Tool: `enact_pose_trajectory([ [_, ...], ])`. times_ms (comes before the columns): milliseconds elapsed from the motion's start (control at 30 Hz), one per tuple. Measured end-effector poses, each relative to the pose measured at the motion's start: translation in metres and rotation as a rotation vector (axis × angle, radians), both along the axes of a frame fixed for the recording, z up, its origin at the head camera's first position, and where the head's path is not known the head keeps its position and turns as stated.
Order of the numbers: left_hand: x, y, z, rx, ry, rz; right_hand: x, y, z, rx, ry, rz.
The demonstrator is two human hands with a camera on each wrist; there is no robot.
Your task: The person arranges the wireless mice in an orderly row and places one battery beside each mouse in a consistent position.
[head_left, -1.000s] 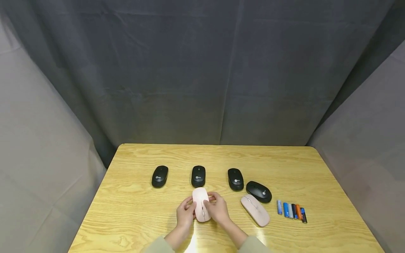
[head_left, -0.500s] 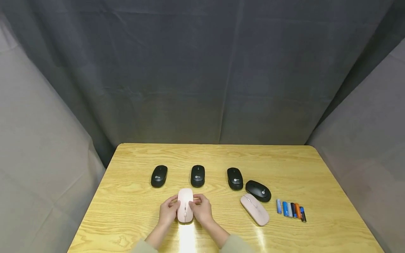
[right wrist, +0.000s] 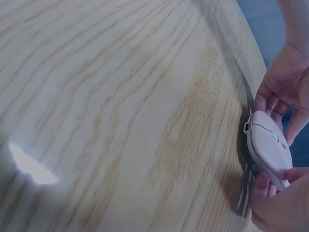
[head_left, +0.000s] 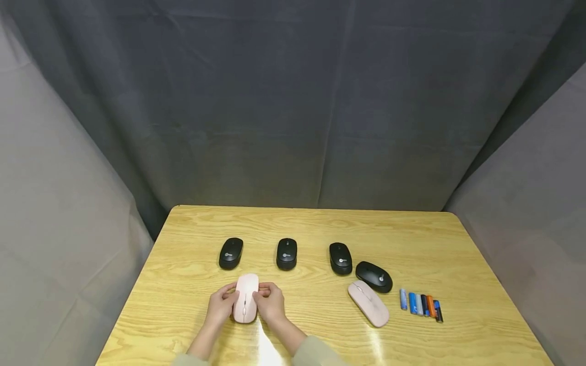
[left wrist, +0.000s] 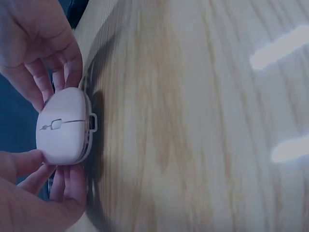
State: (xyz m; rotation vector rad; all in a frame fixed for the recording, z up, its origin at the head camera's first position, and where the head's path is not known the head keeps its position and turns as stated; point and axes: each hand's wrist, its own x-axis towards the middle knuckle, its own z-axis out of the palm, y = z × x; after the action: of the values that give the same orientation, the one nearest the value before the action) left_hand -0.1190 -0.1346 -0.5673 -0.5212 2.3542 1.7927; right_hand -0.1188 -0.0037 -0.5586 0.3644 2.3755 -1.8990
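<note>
In the head view a pale pink computer mouse (head_left: pixel 245 299) is held between both hands, its scroll-wheel end toward the person. My left hand (head_left: pixel 218 307) grips its left side, thumb on the upper edge and fingers curled at the side. My right hand (head_left: pixel 271 305) pinches the opposite side the same way. In the left wrist view the mouse (left wrist: pixel 63 128) shows a small dark slot at its near end, close over the wood. The right wrist view shows this mouse (right wrist: pixel 270 145) between the hands too; its underside is hidden.
Several black mice, among them one (head_left: pixel 287 254) behind the hands and one (head_left: pixel 231 253) at the left, lie on the wooden table (head_left: pixel 183 284). A second pink mouse (head_left: pixel 368 303) lies beside a tilted black mouse (head_left: pixel 374 277). Several batteries (head_left: pixel 422 305) sit in a row at the right.
Both hands have carried the pink mouse leftward across the table, and it has turned slightly. The other mice and the batteries stay where they were.
</note>
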Motion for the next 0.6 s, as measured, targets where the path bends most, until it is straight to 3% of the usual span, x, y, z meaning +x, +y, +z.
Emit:
enact_pose_trajectory([
  [333,0.0,-0.037,0.004,-0.043,-0.026,-0.039,0.002,-0.033,0.001,-0.169,-0.1,0.019],
  [600,0.002,-0.057,0.003,-0.153,-0.024,-0.09,0.005,-0.044,0.003,-0.294,-0.21,0.117],
])
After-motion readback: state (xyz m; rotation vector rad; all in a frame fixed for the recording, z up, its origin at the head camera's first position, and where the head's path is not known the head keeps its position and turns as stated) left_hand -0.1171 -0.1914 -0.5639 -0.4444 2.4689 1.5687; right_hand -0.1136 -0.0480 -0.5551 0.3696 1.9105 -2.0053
